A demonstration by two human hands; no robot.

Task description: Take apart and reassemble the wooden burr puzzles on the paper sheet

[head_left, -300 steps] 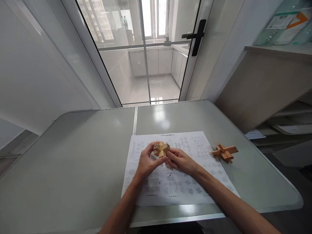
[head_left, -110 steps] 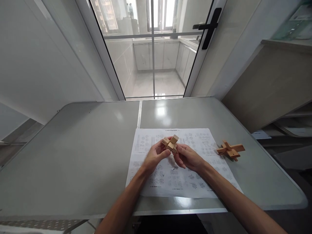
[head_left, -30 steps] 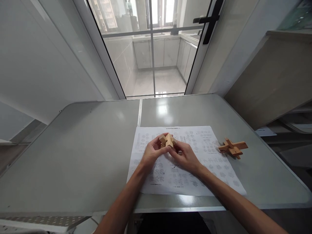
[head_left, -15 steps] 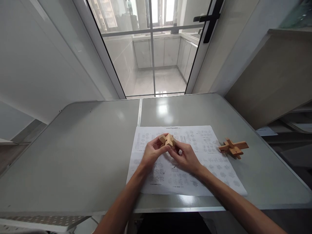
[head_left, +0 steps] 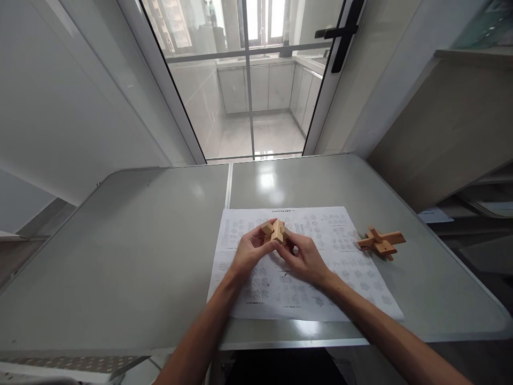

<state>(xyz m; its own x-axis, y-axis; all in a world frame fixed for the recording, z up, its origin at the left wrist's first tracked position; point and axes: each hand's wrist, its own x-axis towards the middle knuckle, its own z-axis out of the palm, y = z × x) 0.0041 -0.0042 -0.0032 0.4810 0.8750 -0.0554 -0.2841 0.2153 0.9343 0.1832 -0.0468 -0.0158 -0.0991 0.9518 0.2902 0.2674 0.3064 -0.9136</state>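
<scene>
A small wooden interlocking puzzle [head_left: 274,231] of pale notched blocks is held between both hands above a printed instruction sheet [head_left: 340,267]. My left hand [head_left: 249,254] pinches it from the left with thumb and fingers closed on it. On the right side my right hand [head_left: 306,256] grips the same puzzle, fingers curled around its lower part. A second wooden puzzle [head_left: 380,243], a cross of longer darker sticks, lies on the table to the right, apart from both hands.
The grey table [head_left: 120,256] has a seam down its middle and rounded corners. Behind it stands a glass sliding door [head_left: 248,80] with a black handle. A wooden shelf unit [head_left: 449,123] stands at the right, papers on its lower shelf.
Over ten seconds the hands have turned and reworked the small puzzle between them. In the last second they have hardly moved; only the view has shifted slightly.
</scene>
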